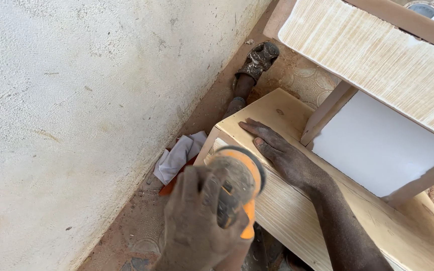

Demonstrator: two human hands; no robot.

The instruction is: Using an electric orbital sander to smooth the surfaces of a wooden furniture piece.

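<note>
My left hand (197,221) is wrapped around the top of an orange and black power sander (239,180), which is dusty and pressed against the front corner of a pale wooden furniture piece (282,211). My right hand (282,153) lies flat, fingers apart, on the upper face of the same wooden piece, just right of the sander. The sander's pad is hidden under its body and my hand.
A rough white plastered wall (76,110) fills the left. A white cloth (179,155) over something orange lies on the dusty floor by the wall. A foot in a dusty sandal (257,60) stands further back. A white panel (377,145) and a ridged pale board (377,55) are at right.
</note>
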